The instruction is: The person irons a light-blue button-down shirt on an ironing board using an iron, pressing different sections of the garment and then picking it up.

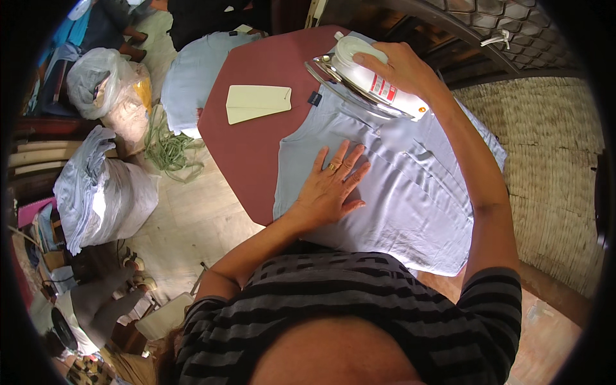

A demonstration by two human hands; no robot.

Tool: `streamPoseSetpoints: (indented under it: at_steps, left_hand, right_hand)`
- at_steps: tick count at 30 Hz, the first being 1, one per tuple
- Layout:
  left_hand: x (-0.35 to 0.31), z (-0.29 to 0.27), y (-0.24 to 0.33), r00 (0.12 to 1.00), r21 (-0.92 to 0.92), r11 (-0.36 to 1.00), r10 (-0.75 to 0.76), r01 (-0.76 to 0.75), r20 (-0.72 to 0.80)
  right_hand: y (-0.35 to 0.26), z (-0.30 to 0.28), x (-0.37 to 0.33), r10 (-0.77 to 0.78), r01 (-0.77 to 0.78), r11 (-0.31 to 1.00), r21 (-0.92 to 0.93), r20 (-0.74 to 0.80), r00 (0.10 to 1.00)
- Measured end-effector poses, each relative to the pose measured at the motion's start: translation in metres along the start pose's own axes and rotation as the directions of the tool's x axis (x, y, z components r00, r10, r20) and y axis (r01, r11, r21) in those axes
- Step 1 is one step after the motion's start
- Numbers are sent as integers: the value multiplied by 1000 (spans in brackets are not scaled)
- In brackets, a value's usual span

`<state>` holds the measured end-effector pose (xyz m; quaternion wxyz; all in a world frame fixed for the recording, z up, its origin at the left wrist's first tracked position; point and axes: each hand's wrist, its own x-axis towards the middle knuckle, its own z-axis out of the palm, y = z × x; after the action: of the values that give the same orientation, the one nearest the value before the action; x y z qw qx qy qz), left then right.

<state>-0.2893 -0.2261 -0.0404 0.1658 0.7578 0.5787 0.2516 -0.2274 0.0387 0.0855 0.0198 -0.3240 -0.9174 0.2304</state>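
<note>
The shirt (398, 199) lay across the right part of the board (247, 154), its collar label at the far left of the cloth. The right hand (403, 67) was wrapped around the handle of the iron (366, 76) at the shirt's far side, while the left hand (327, 189) rested palm down on the cloth, fingers spread, pinching nothing. To press this well, I judged, the left hand needed to draw the cloth taut toward the near left, clear of the hot plate, and the iron to run in slow, level strokes, with the rumpled middle smoothed first so that no crease was set. The right hand's fingers curled out of sight beyond the handle, so their exact hold could not be told, nor could whether the plate fully met the cloth. The right forearm covered some of the shirt's right side, and the striped top (321, 276) hid part of its near edge.
</note>
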Motion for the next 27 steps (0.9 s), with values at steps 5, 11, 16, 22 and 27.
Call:
streamPoseSetpoints:
  at_steps: [5, 11, 16, 22, 27]
  left_hand:
    - [1, -2, 2, 990, 12, 996, -92, 94, -107]
    - [4, 2, 2, 966, 85, 986, -124, 147, -227]
    - [-6, 4, 16, 908, 72, 964, -214, 256, -361]
    - [-34, 4, 7, 503, 8, 727, -466, 686, -728]
    - [-14, -3, -22, 392, 66, 575, -464, 815, -794]
  right_hand:
    - [11, -10, -4, -75, 75, 997, -6, 43, 996]
    - [43, -26, -14, -267, 255, 963, 89, 167, 949]
    - [39, -24, -3, -562, 560, 825, 79, 227, 796]
    - [16, -8, -2, -690, 703, 710, 40, 238, 684]
    - [-6, 3, 1, -735, 746, 665, 51, 227, 639]
